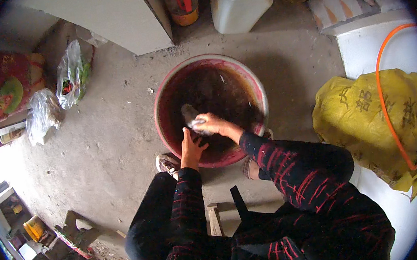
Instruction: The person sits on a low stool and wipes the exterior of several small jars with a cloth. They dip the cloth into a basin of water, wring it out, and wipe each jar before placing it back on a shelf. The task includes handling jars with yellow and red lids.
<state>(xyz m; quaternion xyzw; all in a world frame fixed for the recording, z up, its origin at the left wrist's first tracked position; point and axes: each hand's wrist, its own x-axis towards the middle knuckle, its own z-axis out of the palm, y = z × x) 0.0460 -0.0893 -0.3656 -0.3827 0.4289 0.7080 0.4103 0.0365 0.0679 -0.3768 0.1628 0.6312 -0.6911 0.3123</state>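
A round reddish basin [255, 75] with a pale rim stands on the floor before me, holding dark brown liquid [219, 87]. Over its near left part, my right hand [211, 124] grips a wet greyish-white object [197, 122], blurred and partly covered by the fingers; it may be a cloth or a brush. Beyond those fingers, a dim greyish shape [189, 111] shows at the liquid; what it is I cannot tell. My left hand [192, 147] is at the basin's near left side with its fingers spread, just below the right hand. No object shows in it.
A translucent plastic jug [242, 2] and a large bottle [182, 3] stand beyond the basin. At right lies a yellow woven sack [367, 113] under an orange hose [381, 85]. Plastic bags [42, 115] lie at left. A wooden stool [214, 220] is partly visible below me.
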